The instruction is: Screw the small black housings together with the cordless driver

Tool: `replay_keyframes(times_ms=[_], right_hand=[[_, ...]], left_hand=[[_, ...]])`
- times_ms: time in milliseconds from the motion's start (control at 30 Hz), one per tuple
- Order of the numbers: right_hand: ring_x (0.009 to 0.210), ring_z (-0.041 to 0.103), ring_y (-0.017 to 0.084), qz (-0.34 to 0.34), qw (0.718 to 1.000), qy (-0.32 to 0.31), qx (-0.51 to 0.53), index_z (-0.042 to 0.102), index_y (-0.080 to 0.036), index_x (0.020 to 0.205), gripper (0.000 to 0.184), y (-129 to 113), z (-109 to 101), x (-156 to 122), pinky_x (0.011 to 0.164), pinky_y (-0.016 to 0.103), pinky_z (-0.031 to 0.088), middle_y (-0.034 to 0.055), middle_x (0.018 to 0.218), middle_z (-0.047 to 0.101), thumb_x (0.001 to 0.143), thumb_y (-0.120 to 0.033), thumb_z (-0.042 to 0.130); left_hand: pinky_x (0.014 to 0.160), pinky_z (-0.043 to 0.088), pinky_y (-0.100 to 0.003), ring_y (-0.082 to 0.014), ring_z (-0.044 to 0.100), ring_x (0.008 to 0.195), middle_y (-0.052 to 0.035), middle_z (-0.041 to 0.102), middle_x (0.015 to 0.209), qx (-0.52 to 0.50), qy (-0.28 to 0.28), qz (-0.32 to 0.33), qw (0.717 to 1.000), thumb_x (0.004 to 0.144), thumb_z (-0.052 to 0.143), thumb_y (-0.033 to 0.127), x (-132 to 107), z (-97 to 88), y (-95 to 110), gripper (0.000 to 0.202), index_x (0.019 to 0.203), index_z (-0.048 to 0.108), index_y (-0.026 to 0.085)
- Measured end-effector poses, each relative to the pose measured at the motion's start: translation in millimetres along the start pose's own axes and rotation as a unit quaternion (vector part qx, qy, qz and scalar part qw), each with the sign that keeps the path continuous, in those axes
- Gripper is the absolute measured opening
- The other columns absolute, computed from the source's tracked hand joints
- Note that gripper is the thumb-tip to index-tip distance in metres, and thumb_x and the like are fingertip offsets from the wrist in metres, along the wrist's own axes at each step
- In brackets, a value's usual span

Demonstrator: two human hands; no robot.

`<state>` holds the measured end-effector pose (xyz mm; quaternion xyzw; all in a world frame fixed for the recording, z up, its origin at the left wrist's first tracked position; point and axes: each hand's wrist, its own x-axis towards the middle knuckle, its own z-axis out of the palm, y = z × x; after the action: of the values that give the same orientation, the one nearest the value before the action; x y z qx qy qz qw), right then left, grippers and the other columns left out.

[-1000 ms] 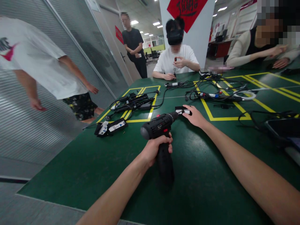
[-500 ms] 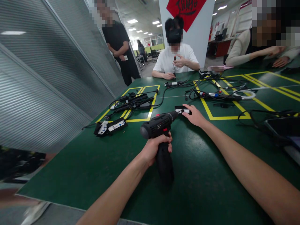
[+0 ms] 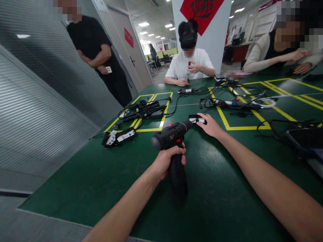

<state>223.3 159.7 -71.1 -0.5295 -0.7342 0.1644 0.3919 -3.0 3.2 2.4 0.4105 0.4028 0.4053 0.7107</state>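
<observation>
The black power drill (image 3: 174, 135) is being gripped in the left hand (image 3: 164, 161), its fingers being wrapped closed around the handle. At two o'clock from the drill, a small black-and-white piece (image 3: 193, 116) is being pinched against the green table (image 3: 214, 185) by the right hand (image 3: 209, 125), narrowly closed over the right end. The drill's tip is being pointed at this piece; contact cannot be told. At ten o'clock, black cables (image 3: 143, 110) are being partly framed by yellow tape (image 3: 151, 130).
</observation>
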Motion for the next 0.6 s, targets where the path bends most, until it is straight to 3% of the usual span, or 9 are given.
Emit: replay_keyframes(times_ms=[600], right_hand=[[0.118, 0.054, 0.026, 0.006, 1.0, -0.004, 0.004, 0.05, -0.028, 0.136, 0.051, 4.0, 0.9, 0.3, 0.102, 0.041, 0.041, 0.0091, 0.13, 0.051, 0.085, -0.036, 0.057]], left_hand=[[0.056, 0.044, -0.026, -0.0095, 0.053, 0.051, -0.0006, 0.054, 0.074, 0.0, 0.0, -0.002, 1.0, 0.07, 0.062, 0.023, -0.7, 0.3, 1.1, 0.023, 0.091, 0.057, 0.014]])
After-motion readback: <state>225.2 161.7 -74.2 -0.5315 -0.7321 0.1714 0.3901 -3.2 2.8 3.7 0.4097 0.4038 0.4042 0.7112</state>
